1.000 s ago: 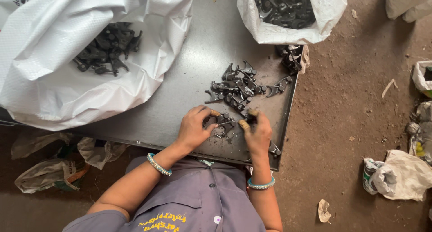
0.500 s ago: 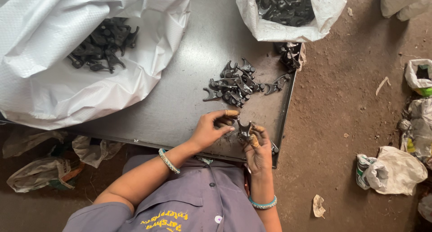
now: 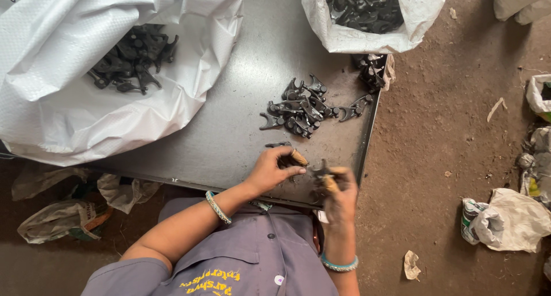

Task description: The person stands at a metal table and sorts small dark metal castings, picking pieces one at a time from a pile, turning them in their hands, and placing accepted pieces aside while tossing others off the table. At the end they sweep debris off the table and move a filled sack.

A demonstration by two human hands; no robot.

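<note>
Right hand (image 3: 340, 195) fingers pinch dark metal part (image 3: 319, 169), seemingly; white sack (image 3: 74, 106) left.

Large sack: you are seeing a big white woven sack (image 3: 74, 95) lying open at the table's left, dark metal parts inside.
Second sack: a smaller white sack (image 3: 367, 40) is standing open at the table's far edge.
Floor bags: crumpled white bags (image 3: 511, 218) are lying on the dirt to your right.

Your left hand (image 3: 274, 168) curled loosely, fingers bent inward; your right hand (image 3: 338, 194) pinched shut, forearm upright.
</note>
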